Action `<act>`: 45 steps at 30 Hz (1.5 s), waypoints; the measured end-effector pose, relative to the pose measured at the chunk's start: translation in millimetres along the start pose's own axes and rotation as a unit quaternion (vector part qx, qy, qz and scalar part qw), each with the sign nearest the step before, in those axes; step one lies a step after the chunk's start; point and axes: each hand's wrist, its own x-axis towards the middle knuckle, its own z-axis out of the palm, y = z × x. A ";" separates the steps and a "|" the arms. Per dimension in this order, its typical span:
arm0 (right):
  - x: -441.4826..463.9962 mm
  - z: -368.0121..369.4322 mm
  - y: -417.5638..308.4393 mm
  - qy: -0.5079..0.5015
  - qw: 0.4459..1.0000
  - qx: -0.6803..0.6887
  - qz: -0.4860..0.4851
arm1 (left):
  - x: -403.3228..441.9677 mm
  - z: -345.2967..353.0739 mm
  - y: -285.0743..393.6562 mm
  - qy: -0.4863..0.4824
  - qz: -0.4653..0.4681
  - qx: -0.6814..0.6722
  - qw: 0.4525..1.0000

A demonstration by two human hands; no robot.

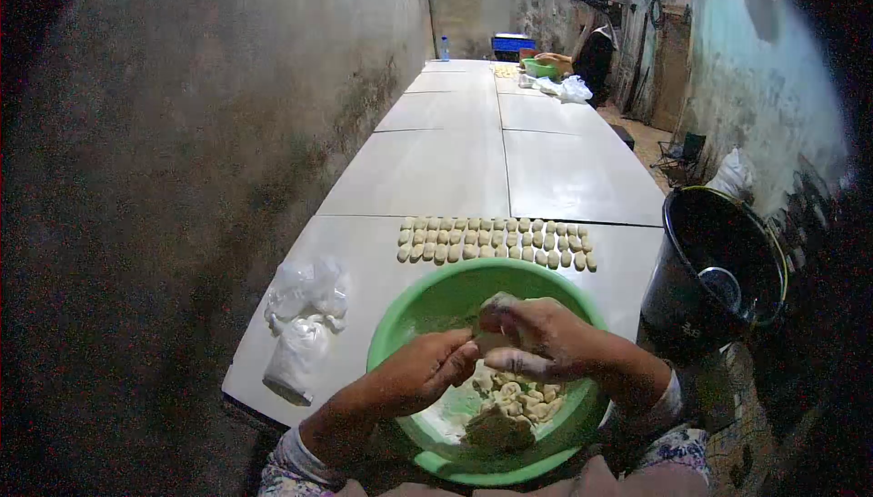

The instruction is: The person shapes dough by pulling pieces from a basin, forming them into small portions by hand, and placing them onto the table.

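Over a green basin, my left hand and my right hand come together on a small piece of dough. The left fingers are closed with the thumb pressed at its near side. My right fingers curl around the other side and are dusted with flour. Below them in the basin lie several small cut dough pieces and a larger lump of dough, with loose flour around. Part of the held dough is hidden by the fingers.
Rows of shaped dough pieces lie on the white table beyond the basin. A flour-dusted plastic bag stands at left. A large black bucket is at right. Farther off are a person, a green bowl and white bags.
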 end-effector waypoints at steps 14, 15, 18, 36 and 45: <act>1.3 1.9 7.6 0.001 0.992 -0.086 -0.094 | -0.7 4.1 3.9 0.019 0.067 -0.033 0.997; 1.0 1.9 8.8 -0.020 0.992 -0.098 -0.072 | -0.5 2.6 4.0 0.003 0.055 -0.031 0.998; 0.8 -1.5 -5.6 0.017 0.997 -0.059 -0.053 | -1.3 1.5 4.1 -0.015 0.014 -0.020 1.000; 0.6 -6.8 0.1 -0.081 0.992 0.060 0.075 | -3.4 3.8 13.1 -0.005 0.018 0.051 0.999; 2.1 0.1 2.2 -0.107 0.994 0.024 -0.006 | -1.2 6.3 23.5 -0.035 0.014 0.075 0.996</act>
